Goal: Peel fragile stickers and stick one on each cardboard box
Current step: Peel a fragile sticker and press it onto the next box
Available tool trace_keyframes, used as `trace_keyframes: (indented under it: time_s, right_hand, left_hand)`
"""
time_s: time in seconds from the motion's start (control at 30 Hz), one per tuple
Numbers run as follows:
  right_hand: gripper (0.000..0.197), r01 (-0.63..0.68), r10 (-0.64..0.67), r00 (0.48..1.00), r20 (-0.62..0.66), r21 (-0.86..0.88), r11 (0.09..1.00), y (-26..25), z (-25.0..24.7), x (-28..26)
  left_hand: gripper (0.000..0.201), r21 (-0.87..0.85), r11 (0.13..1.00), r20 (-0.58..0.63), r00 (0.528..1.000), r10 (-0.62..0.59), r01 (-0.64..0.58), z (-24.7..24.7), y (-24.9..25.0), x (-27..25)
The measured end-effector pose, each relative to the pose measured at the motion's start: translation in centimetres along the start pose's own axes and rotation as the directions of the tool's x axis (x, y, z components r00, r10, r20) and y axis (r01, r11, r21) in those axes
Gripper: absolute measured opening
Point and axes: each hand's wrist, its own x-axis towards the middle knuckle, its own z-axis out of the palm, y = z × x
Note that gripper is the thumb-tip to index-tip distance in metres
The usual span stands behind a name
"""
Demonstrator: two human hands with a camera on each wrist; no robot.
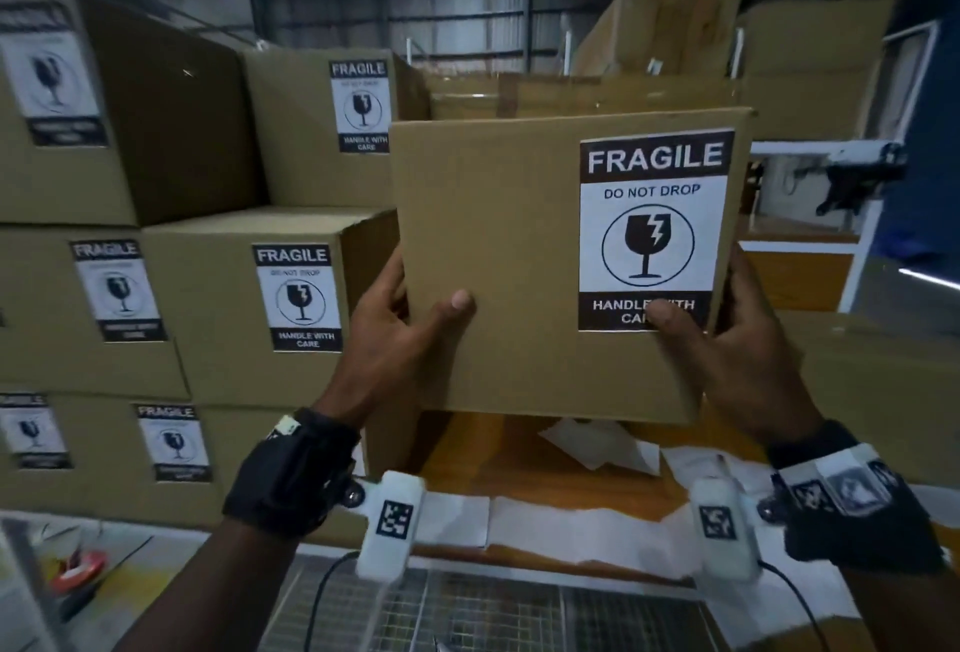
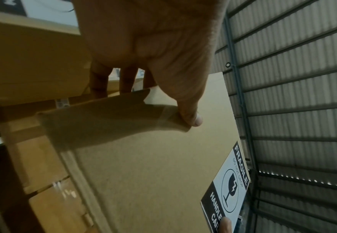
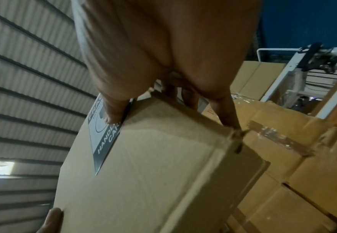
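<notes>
I hold a brown cardboard box point(image 1: 493, 262) up in the air between both hands. A black and white fragile sticker point(image 1: 654, 230) sits on the right half of its front face. My left hand point(image 1: 410, 308) grips the box's lower left edge, thumb on the front point(image 2: 191, 116), fingers behind. My right hand point(image 1: 722, 334) grips the lower right edge, its thumb lying on the sticker's bottom band point(image 3: 113, 116). The box point(image 3: 153, 173) fills the right wrist view from below.
Stacked boxes with fragile stickers point(image 1: 296, 298) stand at the left and behind. More plain boxes point(image 1: 810, 59) are at the back right. White backing sheets point(image 1: 587, 521) lie on the wooden table point(image 1: 519, 469) below. A white frame point(image 1: 857, 168) stands at the right.
</notes>
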Motion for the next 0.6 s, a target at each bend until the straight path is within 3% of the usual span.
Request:
trace_keyframes:
  time_s: [0.27,0.43,0.6]
  right_hand:
    - [0.082,0.127,-0.126,0.992,-0.019,0.049,0.991,-6.7,3.1,1.9]
    - [0.079,0.187,-0.185,0.982,-0.036,0.092,0.978,-9.3,7.4,4.2]
    - [0.077,0.230,-0.225,0.973,-0.051,0.129,0.965,-10.9,13.5,7.0]
  left_hand:
    - [0.066,0.023,0.994,-0.082,0.990,0.113,-0.111,-5.2,6.9,0.1]
    - [0.051,0.037,0.978,-0.104,0.973,0.206,-0.203,-10.2,9.3,1.3]
    - [0.068,0.091,0.961,-0.144,0.951,0.272,-0.261,-16.3,9.4,3.7]
